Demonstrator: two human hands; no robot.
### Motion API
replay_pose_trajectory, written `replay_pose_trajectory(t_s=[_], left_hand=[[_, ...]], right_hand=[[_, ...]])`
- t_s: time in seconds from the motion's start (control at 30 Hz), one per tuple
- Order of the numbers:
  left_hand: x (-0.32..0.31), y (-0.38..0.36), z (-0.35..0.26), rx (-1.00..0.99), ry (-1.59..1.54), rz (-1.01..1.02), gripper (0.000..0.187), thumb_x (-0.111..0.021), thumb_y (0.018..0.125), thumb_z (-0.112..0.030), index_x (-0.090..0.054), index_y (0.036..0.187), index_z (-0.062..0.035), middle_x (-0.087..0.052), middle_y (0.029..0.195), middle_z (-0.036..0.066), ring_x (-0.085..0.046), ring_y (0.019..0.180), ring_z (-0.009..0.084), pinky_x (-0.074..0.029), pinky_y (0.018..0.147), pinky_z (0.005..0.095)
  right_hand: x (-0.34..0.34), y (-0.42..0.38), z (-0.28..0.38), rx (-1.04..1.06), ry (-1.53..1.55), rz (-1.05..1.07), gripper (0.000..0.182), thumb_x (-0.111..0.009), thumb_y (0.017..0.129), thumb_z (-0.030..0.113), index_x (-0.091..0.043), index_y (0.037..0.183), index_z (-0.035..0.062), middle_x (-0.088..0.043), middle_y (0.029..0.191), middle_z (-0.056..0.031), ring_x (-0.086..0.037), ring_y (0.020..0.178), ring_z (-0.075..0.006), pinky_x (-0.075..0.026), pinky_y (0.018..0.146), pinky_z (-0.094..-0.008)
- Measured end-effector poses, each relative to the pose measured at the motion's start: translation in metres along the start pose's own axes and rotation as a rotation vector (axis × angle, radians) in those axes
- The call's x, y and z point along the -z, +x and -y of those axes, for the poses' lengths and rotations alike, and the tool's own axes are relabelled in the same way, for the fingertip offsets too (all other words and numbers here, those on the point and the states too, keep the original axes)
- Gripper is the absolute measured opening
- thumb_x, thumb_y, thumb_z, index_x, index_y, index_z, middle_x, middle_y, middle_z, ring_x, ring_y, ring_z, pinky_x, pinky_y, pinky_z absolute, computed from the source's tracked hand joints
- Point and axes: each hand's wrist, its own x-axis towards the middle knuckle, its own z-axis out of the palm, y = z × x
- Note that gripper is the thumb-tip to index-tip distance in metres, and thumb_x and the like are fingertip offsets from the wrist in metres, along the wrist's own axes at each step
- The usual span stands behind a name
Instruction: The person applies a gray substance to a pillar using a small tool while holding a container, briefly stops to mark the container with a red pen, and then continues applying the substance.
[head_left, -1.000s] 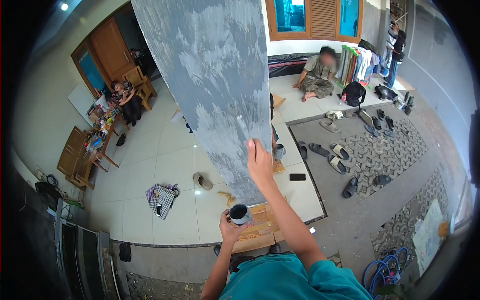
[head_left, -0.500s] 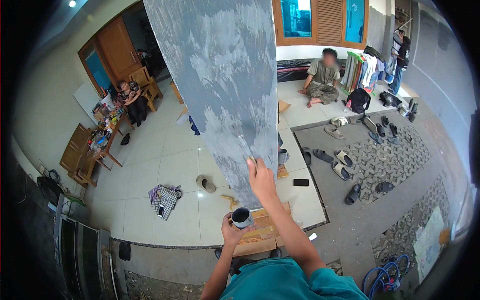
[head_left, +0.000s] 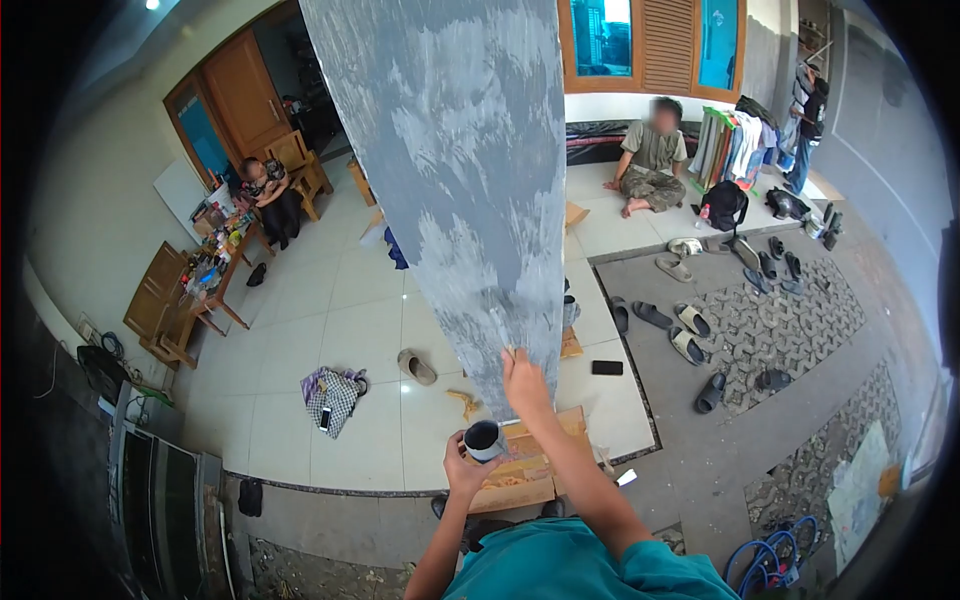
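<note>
A tall pillar point(head_left: 450, 150) with streaky grey paint stands right in front of me. My right hand point(head_left: 527, 388) is closed around the handle of a paintbrush point(head_left: 498, 326), whose bristles appear to touch the pillar low down, though they blend into the grey. My left hand point(head_left: 462, 472) grips a small grey paint cup point(head_left: 500, 452) from the left side. It is held upright near the pillar's foot, and its inside looks dark. Below the cup lies a flattened piece of cardboard point(head_left: 572, 432) with orange-brown stains.
A phone point(head_left: 607, 368) and a sandal point(head_left: 416, 367) lie on the tiled floor, with a checkered cloth point(head_left: 335, 395) further left. Several sandals point(head_left: 690, 320) are on the paving at right. One person point(head_left: 652, 160) sits by the wall; another point(head_left: 266, 195) sits at left.
My right hand has moved down the pillar with the paintbrush. My left hand still holds the cup in about the same place. The view has shifted slightly.
</note>
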Motion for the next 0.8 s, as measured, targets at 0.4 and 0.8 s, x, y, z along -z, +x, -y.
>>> replay_pose_trajectory(t_s=[0.4, 0.8], left_hand=[[0.016, -0.009, 0.003, 0.046, -0.004, -0.042, 0.079, -0.093, 0.056, -0.018, -0.049, 0.120, 0.0012, -0.064, 0.106, 0.013, -0.066, 0.095, 0.0212, -0.053, 0.082, 0.0353], [0.032, 0.015, 0.017, 0.014, 0.000, -0.001, 0.079, -0.094, 0.054, -0.023, -0.052, 0.116, 0.0002, -0.064, 0.106, 0.014, -0.064, 0.095, 0.0249, -0.052, 0.082, 0.0377]], right_hand=[[0.027, 0.050, 0.065, 0.143, 0.057, -0.125, 0.033, -0.045, 0.101, 0.033, -0.048, 0.103, 0.0011, -0.063, 0.075, -0.0304, -0.061, 0.073, -0.0519, -0.048, 0.061, -0.0595], [-0.009, -0.011, 0.000, -0.041, 0.084, -0.030, 0.036, -0.046, 0.100, 0.037, -0.052, 0.105, 0.0024, -0.063, 0.079, -0.0322, -0.061, 0.079, -0.0528, -0.048, 0.066, -0.0602]])
